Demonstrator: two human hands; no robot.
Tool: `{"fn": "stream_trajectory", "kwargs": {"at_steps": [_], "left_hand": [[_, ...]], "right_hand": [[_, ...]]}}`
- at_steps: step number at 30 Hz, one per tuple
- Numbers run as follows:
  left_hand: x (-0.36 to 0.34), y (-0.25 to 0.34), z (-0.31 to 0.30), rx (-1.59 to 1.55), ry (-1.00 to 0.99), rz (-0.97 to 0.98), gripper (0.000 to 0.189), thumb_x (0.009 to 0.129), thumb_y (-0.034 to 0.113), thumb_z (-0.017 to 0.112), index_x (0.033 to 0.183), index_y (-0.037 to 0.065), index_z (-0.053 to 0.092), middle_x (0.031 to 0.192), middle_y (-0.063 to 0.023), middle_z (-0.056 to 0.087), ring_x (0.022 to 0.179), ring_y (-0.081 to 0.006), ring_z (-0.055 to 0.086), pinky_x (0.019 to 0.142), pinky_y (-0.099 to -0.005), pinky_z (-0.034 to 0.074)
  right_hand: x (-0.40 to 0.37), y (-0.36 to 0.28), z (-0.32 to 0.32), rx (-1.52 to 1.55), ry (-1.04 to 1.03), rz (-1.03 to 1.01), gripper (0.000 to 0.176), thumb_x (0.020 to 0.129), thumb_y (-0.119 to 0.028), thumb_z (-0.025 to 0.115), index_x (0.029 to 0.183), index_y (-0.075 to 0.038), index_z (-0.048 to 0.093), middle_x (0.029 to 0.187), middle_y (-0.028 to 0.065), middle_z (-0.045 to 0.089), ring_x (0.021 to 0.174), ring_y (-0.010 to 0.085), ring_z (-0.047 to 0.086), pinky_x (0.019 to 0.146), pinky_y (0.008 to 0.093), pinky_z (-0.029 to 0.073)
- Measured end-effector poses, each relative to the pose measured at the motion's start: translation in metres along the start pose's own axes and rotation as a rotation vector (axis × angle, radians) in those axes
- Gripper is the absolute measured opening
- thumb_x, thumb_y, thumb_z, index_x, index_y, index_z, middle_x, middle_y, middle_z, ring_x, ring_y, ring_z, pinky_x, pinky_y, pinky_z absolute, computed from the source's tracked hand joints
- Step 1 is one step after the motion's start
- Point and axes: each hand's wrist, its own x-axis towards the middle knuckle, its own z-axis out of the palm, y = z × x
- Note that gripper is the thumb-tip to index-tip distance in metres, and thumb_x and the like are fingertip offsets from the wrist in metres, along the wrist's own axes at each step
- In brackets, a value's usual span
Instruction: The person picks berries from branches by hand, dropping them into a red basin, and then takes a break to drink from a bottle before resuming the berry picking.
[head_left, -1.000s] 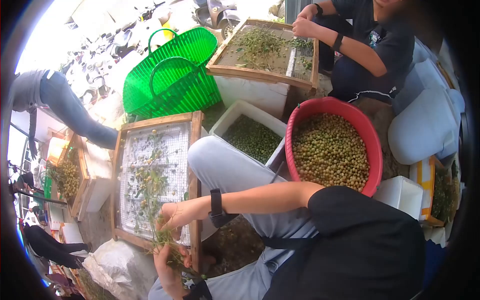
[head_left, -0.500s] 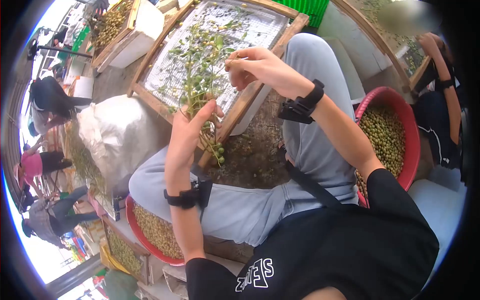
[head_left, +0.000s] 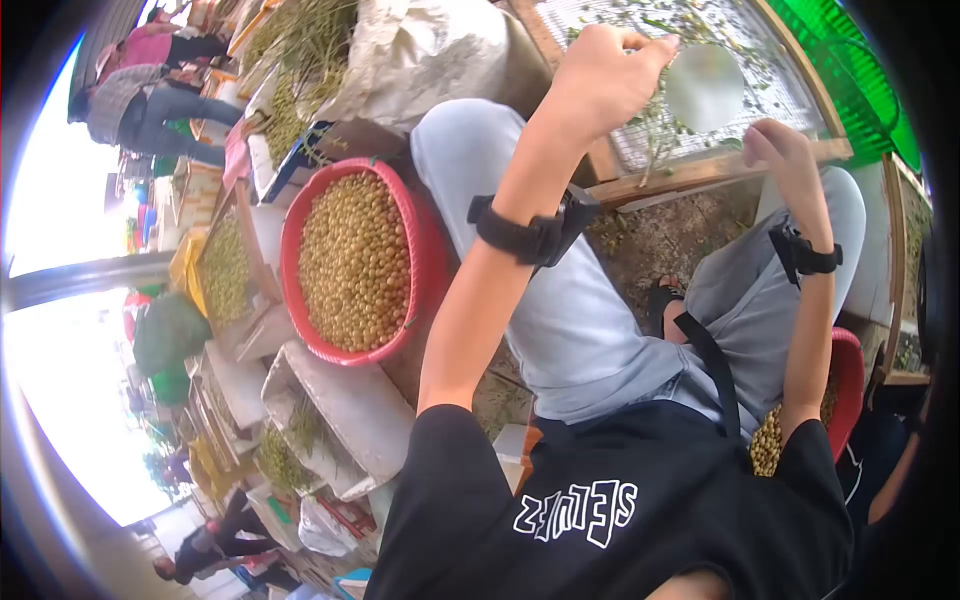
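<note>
My left hand (head_left: 612,78) is closed over the near left side of a wood-framed mesh tray (head_left: 690,182), thumb and fingers pinched. Thin green stems of a leafy fruit branch (head_left: 652,138) hang below it; most of the grip is hidden behind the back of the hand. Apart from it, my right hand (head_left: 785,165) hovers by the tray's near right corner, above my raised knee. Its fingers are curled, and I cannot make out anything between them. Loose leaves, stems and small round fruits lie scattered on the mesh. A blurred round patch covers part of the tray.
A red basket (head_left: 425,245) full of yellow-green fruits stands left of my legs, another red basket (head_left: 848,385) at right. A white sack (head_left: 430,60) lies beyond my left knee. Green plastic baskets (head_left: 850,75) sit behind the tray. Several people are at left.
The view has swung left, so the tray now sits further right. My hands have moved apart; the branch, upright in my left hand before, is now mostly hidden or low over the tray.
</note>
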Motion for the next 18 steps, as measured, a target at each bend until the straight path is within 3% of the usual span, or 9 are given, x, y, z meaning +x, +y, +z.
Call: {"fn": "stream_trajectory", "kwargs": {"at_steps": [1,3,5,6,8,11,14,15,18], "left_hand": [[-0.023,0.011,-0.018,-0.016,0.05,0.064,0.041,0.093,0.038,0.057,0.11,0.002,0.068,0.102,-0.0136,0.069,0.101,-0.0169,0.06,0.088,-0.0316,0.043],[-0.072,0.008,-0.047,-0.073,0.159,0.181,0.03,0.093,0.028,0.059,0.095,0.0,0.07,0.082,-0.0071,0.067,0.082,-0.0098,0.058,0.074,-0.0259,0.041],[-0.126,-0.003,-0.073,-0.145,0.282,0.298,0.028,0.093,0.02,0.06,0.079,-0.002,0.067,0.062,0.0,0.058,0.058,-0.0027,0.049,0.054,-0.0203,0.037],[-0.158,-0.01,-0.085,-0.146,0.247,0.162,0.027,0.096,0.016,0.055,0.078,-0.001,0.064,0.083,-0.0063,0.069,0.074,-0.0068,0.055,0.071,-0.0216,0.043],[-0.205,-0.048,-0.089,-0.165,0.339,-0.05,0.023,0.097,0.014,0.054,0.082,0.0,0.064,0.084,-0.0057,0.068,0.076,-0.0071,0.057,0.072,-0.0208,0.044],[-0.251,-0.153,-0.072,-0.248,0.501,-0.244,0.012,0.091,0.008,0.062,0.099,0.001,0.057,0.091,-0.0029,0.065,0.079,-0.0084,0.061,0.069,-0.0228,0.046],[-0.277,-0.255,-0.039,-0.142,0.532,-0.379,0.039,0.082,0.002,0.068,0.115,0.002,0.048,0.093,-0.0065,0.065,0.086,-0.0161,0.064,0.076,-0.0289,0.05],[-0.279,-0.286,-0.024,-0.094,0.5,-0.451,0.054,0.08,0.004,0.072,0.125,0.002,0.041,0.11,-0.0132,0.06,0.094,-0.0194,0.062,0.081,-0.0307,0.05],[-0.254,-0.37,0.025,0.022,0.597,-0.405,0.077,0.07,0.016,0.082,0.13,-0.003,0.038,0.124,-0.0197,0.05,0.116,-0.0275,0.052,0.099,-0.0359,0.042]], "right_hand": [[-0.001,-0.003,-0.002,-0.076,0.024,-0.047,0.026,0.098,-0.017,0.056,0.083,0.003,0.059,0.068,0.0025,0.059,0.065,0.0074,0.056,0.061,0.0226,0.043],[-0.005,-0.021,-0.004,-0.149,0.067,0.151,0.042,0.098,-0.026,0.057,0.064,-0.001,0.052,0.06,0.0,0.051,0.056,0.0057,0.051,0.054,0.0235,0.039],[-0.001,-0.006,-0.02,-0.145,0.01,0.189,0.036,0.099,-0.025,0.055,0.073,-0.001,0.058,0.063,-0.0002,0.051,0.059,0.0062,0.051,0.058,0.0228,0.042],[-0.002,-0.016,-0.012,-0.085,0.063,0.143,0.033,0.1,-0.024,0.054,0.078,0.0,0.059,0.064,0.0001,0.052,0.06,0.0065,0.052,0.06,0.0227,0.043],[-0.005,-0.037,0.004,0.028,0.18,0.057,0.029,0.101,-0.023,0.052,0.087,0.0,0.061,0.067,0.0007,0.054,0.063,0.0072,0.053,0.064,0.0223,0.045],[-0.004,-0.035,-0.005,-0.061,0.114,0.028,0.024,0.101,-0.022,0.05,0.098,-0.001,0.062,0.071,0.0012,0.055,0.067,0.0074,0.054,0.07,0.0225,0.047],[-0.004,-0.039,-0.013,-0.06,0.023,0.014,0.024,0.101,-0.021,0.05,0.091,-0.001,0.06,0.071,0.0011,0.055,0.067,0.0077,0.054,0.07,0.0231,0.046],[-0.008,-0.051,-0.011,-0.055,0.026,0.0,0.024,0.101,-0.021,0.05,0.09,-0.001,0.059,0.071,0.001,0.055,0.067,0.0078,0.054,0.07,0.0232,0.046],[-0.031,-0.107,0.018,-0.063,0.062,-0.097,0.024,0.1,-0.016,0.051,0.085,0.001,0.059,0.071,0.0023,0.057,0.066,0.0084,0.056,0.066,0.0228,0.045]]}}
